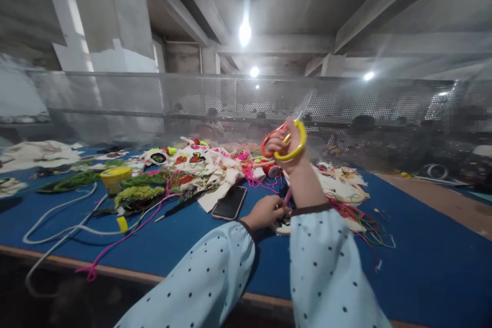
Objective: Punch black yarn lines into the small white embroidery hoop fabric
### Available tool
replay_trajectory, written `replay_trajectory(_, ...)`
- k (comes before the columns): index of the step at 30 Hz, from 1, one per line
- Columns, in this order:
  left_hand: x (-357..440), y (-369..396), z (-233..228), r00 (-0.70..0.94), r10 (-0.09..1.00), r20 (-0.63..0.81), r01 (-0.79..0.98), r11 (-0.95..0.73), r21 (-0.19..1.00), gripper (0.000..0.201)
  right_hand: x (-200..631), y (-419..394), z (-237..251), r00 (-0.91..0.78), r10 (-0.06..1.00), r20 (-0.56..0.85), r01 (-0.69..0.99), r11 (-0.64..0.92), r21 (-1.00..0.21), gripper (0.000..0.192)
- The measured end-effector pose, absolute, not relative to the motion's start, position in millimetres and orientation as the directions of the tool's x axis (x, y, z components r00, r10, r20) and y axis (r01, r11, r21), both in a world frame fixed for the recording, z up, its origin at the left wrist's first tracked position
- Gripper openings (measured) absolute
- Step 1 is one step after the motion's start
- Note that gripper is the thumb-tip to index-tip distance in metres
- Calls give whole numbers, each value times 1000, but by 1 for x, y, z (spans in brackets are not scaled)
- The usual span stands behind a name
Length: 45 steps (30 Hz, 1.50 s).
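Nearest the camera, two pale blue polka-dot sleeves [326, 266] reach over the wooden front edge of the blue-covered table [423, 266]. The left hand [265, 212] is low, fingers pinched together on the lower end of a pink thread [287, 197], apparently pressing down on the white embroidered cloth [282, 225] beneath so that the strand stands taut. The right hand [286, 151] is raised well above it, closed through the loops of a pair of scissors [286, 143] with one red and one yellow handle, blades pointing up and away; held high like that, it seems to draw the thread upward, though the strand between the hands is too thin to follow. Just left of the lower hand lies a dark smartphone [229, 202], face up, close enough to crowd the working spot. Loose red and green threads [361, 220] trail to the right. Farther left sit green yarn bundles [140, 187], a yellow-lidded tub [115, 177], a white cord [57, 220] looping toward the table edge and a long pink strand [115, 243]. Behind, a heap of embroidered patches [196, 161] lies before a perforated metal screen [230, 102].
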State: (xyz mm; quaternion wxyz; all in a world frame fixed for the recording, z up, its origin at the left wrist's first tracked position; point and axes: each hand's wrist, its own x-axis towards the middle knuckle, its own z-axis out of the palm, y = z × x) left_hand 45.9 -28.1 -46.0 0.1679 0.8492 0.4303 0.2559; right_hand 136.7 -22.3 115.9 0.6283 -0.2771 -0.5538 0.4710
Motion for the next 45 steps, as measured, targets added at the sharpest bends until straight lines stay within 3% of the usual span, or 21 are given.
replay_trajectory(4, 46, -25, -41, 519, 802, 297, 546, -578, 606, 38, 218, -42, 125, -68, 894, 443, 178, 448, -876, 58)
replay_trajectory(7, 44, -22, -40, 528, 807, 264, 478, -540, 693, 41, 267, -50, 102, -186, 906, 380, 494, 420, -761, 45)
replay_trajectory(11, 43, -20, -40, 503, 825, 256, 396, -484, 781, 43, 310, -66, 43, -291, 919, 267, 733, 393, -555, 31)
replay_trajectory(14, 43, -19, -41, 475, 848, 234, 328, -417, 848, 47, 331, -78, 1, -216, 944, 250, 812, 316, -490, 33)
replay_trajectory(17, 43, -18, -43, 454, 868, 199, 229, -330, 916, 50, 348, -83, -24, -46, 943, 330, 953, 141, -269, 40)
replay_trajectory(19, 43, -17, -44, 441, 879, 183, 160, -278, 947, 50, 355, -83, -30, -47, 924, 380, 985, 106, -136, 42)
replay_trajectory(21, 43, -18, -43, 415, 896, 158, 120, -226, 967, 50, 357, -85, -30, -90, 920, 380, 988, 131, -83, 40)
replay_trajectory(25, 42, -19, -39, 335, 932, 135, 160, -198, 967, 49, 348, -90, -28, -181, 941, 284, 972, 216, -95, 39)
replay_trajectory(38, 44, -21, -34, 260, 962, 84, 176, -132, 975, 50, 338, -84, -25, -239, 934, 266, 969, 245, 10, 44)
replay_trajectory(45, 48, -14, -43, 243, 969, 52, 152, -91, 984, 52, 336, -82, -22, -262, 937, 230, 961, 276, -32, 46)
